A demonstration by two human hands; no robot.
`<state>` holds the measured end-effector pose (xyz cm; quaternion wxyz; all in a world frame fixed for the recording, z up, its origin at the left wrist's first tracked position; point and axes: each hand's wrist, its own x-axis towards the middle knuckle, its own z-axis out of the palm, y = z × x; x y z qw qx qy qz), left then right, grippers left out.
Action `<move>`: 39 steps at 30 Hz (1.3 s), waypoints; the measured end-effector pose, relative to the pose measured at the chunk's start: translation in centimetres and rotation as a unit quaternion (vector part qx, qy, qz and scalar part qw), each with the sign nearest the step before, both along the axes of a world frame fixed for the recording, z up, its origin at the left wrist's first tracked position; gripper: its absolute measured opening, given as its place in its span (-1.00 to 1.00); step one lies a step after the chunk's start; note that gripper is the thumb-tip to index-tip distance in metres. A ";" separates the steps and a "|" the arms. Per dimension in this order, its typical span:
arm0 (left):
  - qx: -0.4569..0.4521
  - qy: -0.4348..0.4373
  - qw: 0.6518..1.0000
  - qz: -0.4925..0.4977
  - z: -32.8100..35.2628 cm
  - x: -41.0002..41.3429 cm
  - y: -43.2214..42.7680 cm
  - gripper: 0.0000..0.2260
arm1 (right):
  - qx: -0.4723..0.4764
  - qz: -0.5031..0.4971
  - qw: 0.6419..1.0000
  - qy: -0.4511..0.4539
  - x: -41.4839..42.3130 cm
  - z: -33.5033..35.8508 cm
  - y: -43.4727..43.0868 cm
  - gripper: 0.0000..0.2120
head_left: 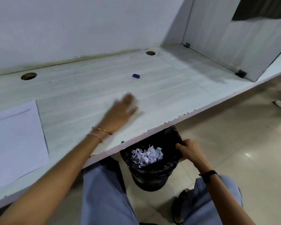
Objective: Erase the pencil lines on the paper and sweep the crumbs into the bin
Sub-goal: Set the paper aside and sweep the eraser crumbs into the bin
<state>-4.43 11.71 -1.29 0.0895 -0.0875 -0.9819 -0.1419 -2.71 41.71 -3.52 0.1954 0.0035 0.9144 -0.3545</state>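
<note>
A long white worktop [177,82] runs from the near left to the far right, backed by a pale wall [71,30]. An upright white panel [234,46] stands on it at the far right. Below its near edge lies a glossy tiled floor [234,143], and the person's legs in light blue trousers [104,192] show at the near side.

The paper [15,143], a white sheet, lies flat on the worktop at the left, with a faint grey pencil stroke [11,114] across its far part. The bin [152,179] is round and lined with a black bag. It stands on the floor between the legs, partly tucked under the worktop's near edge, and holds crumpled white paper scraps [147,155].

The left hand [120,112] reaches over the middle of the worktop, palm down and blurred. Its fingers [130,99] are stretched out and close together, holding nothing. Whether they touch the surface cannot be told. Thin bangles [101,131] circle that wrist. The right hand [189,151] is below the worktop's edge at the bin's right side, its fingers [180,146] curled over the black rim and gripping it. A dark band [208,175] sits on that wrist.

A small blue eraser [136,76] lies alone on the worktop, beyond the left hand and well apart from it. Two round cable holes [28,76] [150,53] are cut near the far edge. Tiny dark specks [165,122] dot the near edge just above the bin.
</note>
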 end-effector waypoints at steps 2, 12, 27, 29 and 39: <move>-0.053 0.004 0.987 0.152 -1.8 -0.9 -7.6 -0.41 | -0.007 0.000 1.000 -0.001 0.0 -0.1 0.0 -0.78; -0.038 -0.064 0.975 0.211 -0.8 -5.2 -5.9 -0.35 | -0.014 -0.003 1.000 0.005 0.1 -0.5 0.2 -0.81; -0.015 -0.019 0.993 0.115 -0.5 -6.3 -4.7 -0.36 | -0.014 -0.013 1.000 0.002 -0.4 -0.5 0.4 -0.79; -0.017 -0.074 0.974 0.214 -1.0 -8.1 -8.5 -0.38 | -0.012 -0.018 1.000 0.001 -0.5 -0.5 0.5 -0.78; -0.059 -0.090 0.978 -0.176 0.1 -7.5 7.9 -0.36 | 0.007 -0.035 0.999 0.008 -1.5 -0.6 1.1 -0.77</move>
